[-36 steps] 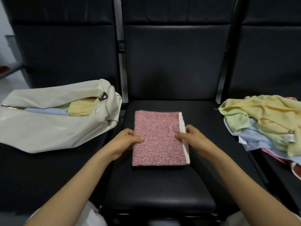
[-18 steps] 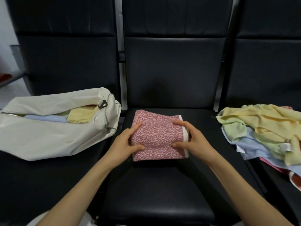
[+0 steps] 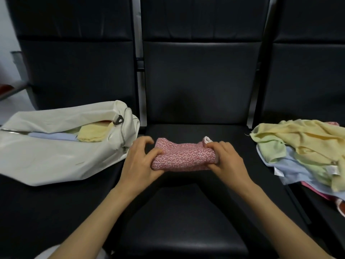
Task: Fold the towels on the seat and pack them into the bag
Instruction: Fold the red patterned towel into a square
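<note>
Folded pink towel (image 3: 184,157), just right of bag (image 3: 56,156). Left hand (image 3: 141,161) and right hand (image 3: 225,157) each clamp one end. Best practice: pinch layers flat, carry left into bag opening beside yellow towel (image 3: 93,133). Loose pile (image 3: 302,150) far right of bag.

seats (image 3: 46,212) (image 3: 183,212) (image 3: 308,81): 3 | bag (image 3: 56,161): 1 | hands (image 3: 141,161) (image 3: 229,161): 2 | pink towel (image 3: 184,159): 1 | towel pile (image 3: 302,146): 1
</note>
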{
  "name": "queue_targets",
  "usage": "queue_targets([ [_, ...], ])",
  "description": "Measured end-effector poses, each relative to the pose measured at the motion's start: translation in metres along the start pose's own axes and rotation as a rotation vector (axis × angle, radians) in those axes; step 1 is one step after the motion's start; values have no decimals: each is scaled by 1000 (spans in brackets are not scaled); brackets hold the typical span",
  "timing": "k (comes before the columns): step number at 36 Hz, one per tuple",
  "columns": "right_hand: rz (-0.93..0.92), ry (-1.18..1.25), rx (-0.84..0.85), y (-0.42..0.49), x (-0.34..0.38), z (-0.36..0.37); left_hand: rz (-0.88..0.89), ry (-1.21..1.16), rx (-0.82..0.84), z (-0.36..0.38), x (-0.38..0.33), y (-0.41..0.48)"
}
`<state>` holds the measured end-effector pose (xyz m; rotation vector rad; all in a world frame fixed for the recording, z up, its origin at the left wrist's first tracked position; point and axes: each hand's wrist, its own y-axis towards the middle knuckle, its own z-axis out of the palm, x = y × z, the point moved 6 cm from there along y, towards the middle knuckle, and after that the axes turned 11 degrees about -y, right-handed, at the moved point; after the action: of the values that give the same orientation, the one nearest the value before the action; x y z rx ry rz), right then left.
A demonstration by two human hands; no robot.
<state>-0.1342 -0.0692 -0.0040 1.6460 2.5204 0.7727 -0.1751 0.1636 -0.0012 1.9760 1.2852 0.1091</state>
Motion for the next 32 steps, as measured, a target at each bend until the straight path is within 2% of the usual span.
queue_targets([
  [3,12,169,32,0,-4,2,-15,-168,149,-1,5,0],
  [5,81,437,128,0,-7,5,-199,-354,236,-5,8,-2],
  [8,201,870,262,-1,-6,12,-391,-632,239,-8,9,-4],
  [10,242,1021,297,-2,-3,16,-446,-785,233,-3,10,-4],
  [17,458,1108,364,-6,-8,52,-821,-1144,146,23,35,-12],
  [20,520,1061,367,-7,-10,66,-964,-1174,79,37,42,-21],
  [25,648,1008,446,-13,-13,80,-1171,-1241,94,58,42,-35],
  [28,580,1041,480,-4,-10,65,-1135,-1289,97,50,42,-29],
  [32,382,976,421,26,16,33,-977,-1265,-21,19,52,-12],
])
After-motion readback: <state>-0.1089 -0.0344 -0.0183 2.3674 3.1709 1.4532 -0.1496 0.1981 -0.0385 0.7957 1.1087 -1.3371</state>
